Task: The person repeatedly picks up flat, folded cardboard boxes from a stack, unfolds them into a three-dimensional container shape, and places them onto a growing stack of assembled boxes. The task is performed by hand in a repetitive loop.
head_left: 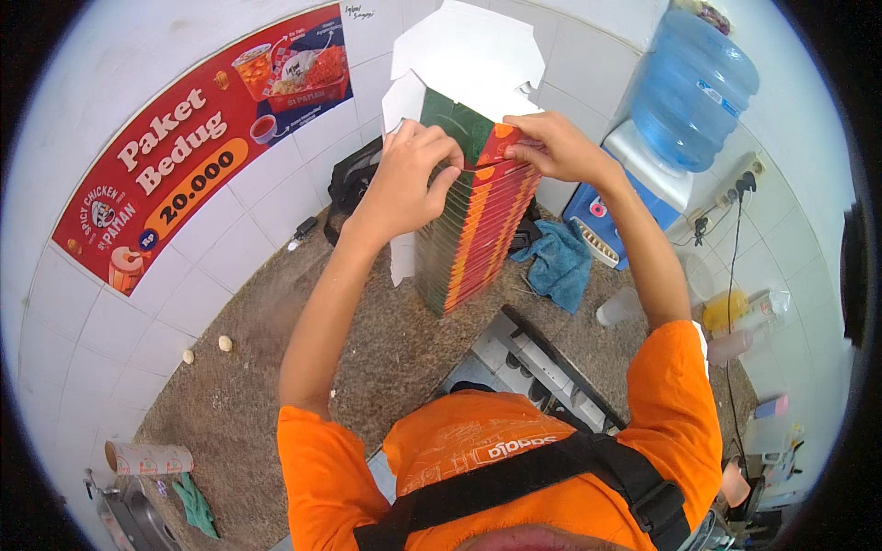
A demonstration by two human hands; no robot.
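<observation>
A tall stack of nested cardboard food boxes, with green, red and orange sides, stands on the speckled stone counter. The topmost box has its white inner flaps spread open at the back. My left hand is closed over its green left edge, fingers bent and the tips partly hidden. On the right, my right hand pinches the red corner between thumb and fingers. A thin dark gap shows between this top box and the stack below, near both hands.
Right of the stack lie a blue cloth, a water dispenser with a blue bottle, and a clear plastic cup. Black bags sit behind. A paper roll, green cloth and sink are lower left.
</observation>
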